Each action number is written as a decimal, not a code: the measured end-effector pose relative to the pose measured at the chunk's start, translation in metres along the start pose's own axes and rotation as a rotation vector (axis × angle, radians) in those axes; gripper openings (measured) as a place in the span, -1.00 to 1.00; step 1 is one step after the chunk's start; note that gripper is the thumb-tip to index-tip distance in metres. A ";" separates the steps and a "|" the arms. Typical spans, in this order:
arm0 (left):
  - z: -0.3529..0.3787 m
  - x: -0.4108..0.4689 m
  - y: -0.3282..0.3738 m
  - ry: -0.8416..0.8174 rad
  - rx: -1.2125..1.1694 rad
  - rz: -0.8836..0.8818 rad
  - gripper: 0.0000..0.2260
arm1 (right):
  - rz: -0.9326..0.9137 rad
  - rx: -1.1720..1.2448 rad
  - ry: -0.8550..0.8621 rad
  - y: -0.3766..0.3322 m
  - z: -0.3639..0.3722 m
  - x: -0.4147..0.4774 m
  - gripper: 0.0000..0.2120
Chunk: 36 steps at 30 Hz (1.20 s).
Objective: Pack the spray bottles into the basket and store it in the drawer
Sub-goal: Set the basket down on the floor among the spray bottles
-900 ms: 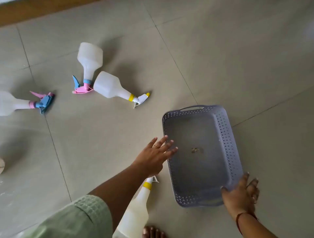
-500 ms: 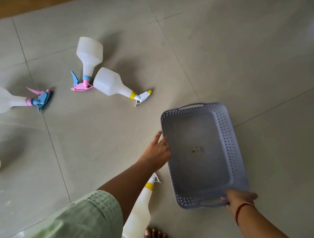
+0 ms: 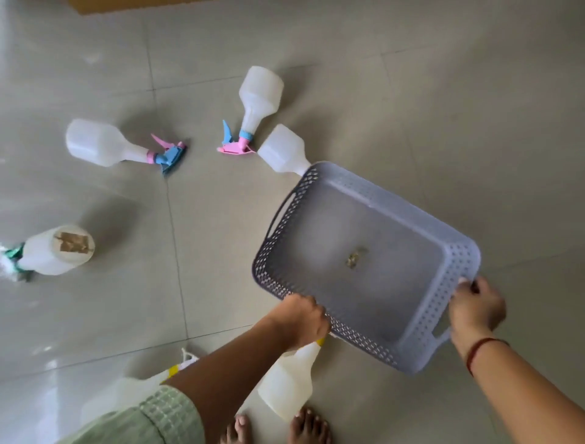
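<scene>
An empty grey perforated basket (image 3: pixel 456 253) is held tilted above the tiled floor. My left hand (image 3: pixel 304 318) grips its near-left rim and my right hand (image 3: pixel 476 305) grips the right end by the handle. Several white spray bottles lie on the floor: one with a blue-pink trigger (image 3: pixel 104 147), one with a pink-blue trigger (image 3: pixel 258 98), one half hidden behind the basket's far corner (image 3: pixel 283 150), one with a green trigger (image 3: pixel 53 252) at the left, and two with yellow collars near my feet (image 3: pixel 288 383), one largely behind my left arm (image 3: pixel 133 393).
My bare feet (image 3: pixel 308 427) stand at the bottom edge beside the nearest bottle. A strip of brown wood (image 3: pixel 133 2) runs along the top edge. The drawer is not in view. Grey floor tiles stretch to the right of the basket.
Both hands have closed on the basket and lifted and turned it. The view has swung left, bringing the green-trigger bottle and a second yellow-collared bottle into sight.
</scene>
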<state>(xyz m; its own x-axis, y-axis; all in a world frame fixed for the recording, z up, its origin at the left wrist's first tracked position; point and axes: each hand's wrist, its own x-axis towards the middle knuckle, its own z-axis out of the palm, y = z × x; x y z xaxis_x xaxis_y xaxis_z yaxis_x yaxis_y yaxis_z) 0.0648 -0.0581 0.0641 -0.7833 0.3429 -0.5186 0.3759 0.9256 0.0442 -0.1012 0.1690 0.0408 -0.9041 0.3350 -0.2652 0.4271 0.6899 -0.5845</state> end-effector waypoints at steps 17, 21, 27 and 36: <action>0.106 -0.140 -0.051 -0.217 -0.401 -0.375 -0.76 | -0.479 -0.118 -0.439 -0.128 0.189 -0.135 -0.80; 0.122 -0.140 -0.042 -0.205 -0.413 -0.413 -0.74 | -0.481 -0.145 -0.470 -0.122 0.204 -0.137 -0.78; 0.132 -0.125 -0.035 -0.225 -0.431 -0.456 -0.72 | -0.477 -0.130 -0.512 -0.110 0.215 -0.127 -0.75; 0.122 -0.119 -0.020 -0.249 -0.539 -0.614 -0.79 | -0.313 -0.222 -0.656 -0.092 0.172 -0.122 -0.60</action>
<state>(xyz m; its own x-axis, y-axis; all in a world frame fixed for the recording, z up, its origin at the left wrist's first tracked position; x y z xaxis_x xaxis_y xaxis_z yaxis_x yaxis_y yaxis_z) 0.2114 -0.1371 0.0205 -0.6154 -0.2315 -0.7534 -0.4160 0.9073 0.0609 -0.0327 -0.0458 -0.0055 -0.7762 -0.2996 -0.5547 0.0793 0.8265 -0.5573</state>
